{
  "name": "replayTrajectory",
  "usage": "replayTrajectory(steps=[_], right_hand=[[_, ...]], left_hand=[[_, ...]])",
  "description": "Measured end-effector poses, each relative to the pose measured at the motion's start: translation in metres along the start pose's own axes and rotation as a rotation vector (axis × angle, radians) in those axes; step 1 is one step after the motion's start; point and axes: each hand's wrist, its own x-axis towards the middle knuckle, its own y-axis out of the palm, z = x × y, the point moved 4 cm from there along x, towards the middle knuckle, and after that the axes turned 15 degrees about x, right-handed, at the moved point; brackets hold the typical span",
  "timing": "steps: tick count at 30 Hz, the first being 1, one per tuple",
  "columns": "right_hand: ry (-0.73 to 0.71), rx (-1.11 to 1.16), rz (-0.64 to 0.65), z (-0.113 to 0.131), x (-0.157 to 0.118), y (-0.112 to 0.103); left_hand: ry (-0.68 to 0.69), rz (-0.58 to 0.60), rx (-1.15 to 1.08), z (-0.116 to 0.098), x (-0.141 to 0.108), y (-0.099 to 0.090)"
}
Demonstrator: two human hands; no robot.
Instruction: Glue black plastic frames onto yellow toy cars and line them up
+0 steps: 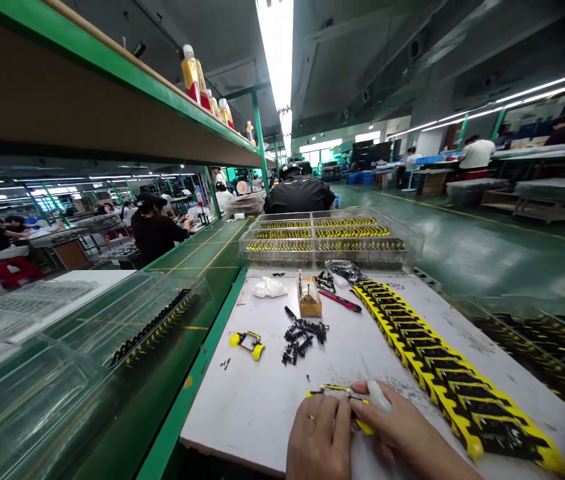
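Observation:
My left hand (318, 437) and my right hand (392, 420) both pinch a small yellow-and-black plastic part (337, 398) at the near edge of the white work board (257, 413). A white finger cover (379, 396) sits on one right-hand finger. Beyond my right hand, a long double row of yellow-and-black parts (452, 380) lies across the board. Farther from my hands lie a similar yellow frame (247, 345), a heap of small black pieces (303, 339), a red-handled tool (340, 301), a small amber box (309, 297), and a white cloth (268, 287).
A clear compartment tray (325, 240) of yellow-and-black parts stands at the board's far end, beside a black plastic bag (345, 271). A green conveyor (197, 267) runs along the left. Co-workers (298, 192) sit along the line, under a green-edged shelf (112, 67).

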Motion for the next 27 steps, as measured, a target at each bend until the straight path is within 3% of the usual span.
replayTrajectory(steps=[3,6,11,17,27], right_hand=[[-0.054,0.105,0.079,0.004,-0.001,0.003],[-0.135,0.083,0.142,0.017,-0.004,0.002],[-0.335,-0.268,0.038,0.050,-0.014,-0.002],[-0.374,-0.434,-0.043,0.061,-0.013,0.004],[-0.383,-0.630,-0.023,0.061,0.010,0.008]], left_hand=[[-0.019,0.041,-0.014,0.003,-0.007,0.008],[-0.215,0.125,-0.153,0.009,-0.016,0.016],[-0.501,0.334,-0.585,0.015,-0.017,0.017],[-0.791,0.498,-0.768,0.026,-0.012,0.016],[-0.979,0.552,-0.863,0.022,-0.014,0.021]])
